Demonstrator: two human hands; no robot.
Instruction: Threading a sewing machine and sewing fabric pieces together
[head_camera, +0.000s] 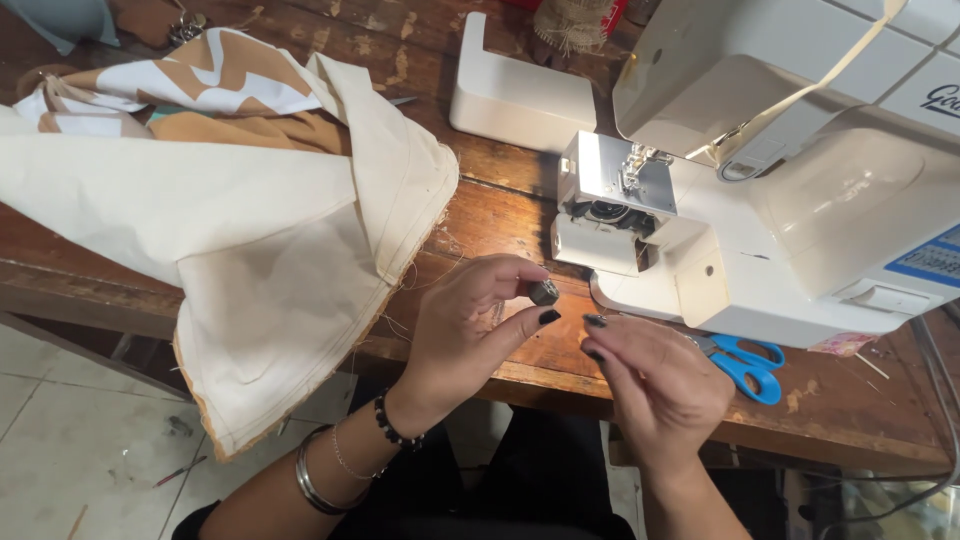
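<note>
Metal-grey small part, likely a bobbin case (544, 292), sits pinched between thumb and fingertips of the left hand (470, 325), held just over the front edge of the worn wooden table (500, 215). Head view only. Right hand (655, 385) is close beside it, fingers drawn together toward the part but apart from it; whether they pinch anything, maybe a thread, cannot be told. White sewing machine (790, 220) stands right behind the hands, its bobbin bay (605, 212) open and dark under the needle plate; a detached white cover piece (515, 95) lies further back on the table. Cream fabric (250, 250) with tan and white patterned cloth on top is bunched at left and hangs over the table edge. Blue-handled scissors (750, 365) lie under the machine's front, near the right hand. Risk, as a judgement: the part is small and held only at the fingertips right over the edge, so a slip would likely send it to the tiled floor (60, 430). Loose threads trailing from the fabric hem could also snag in the fingers.
</note>
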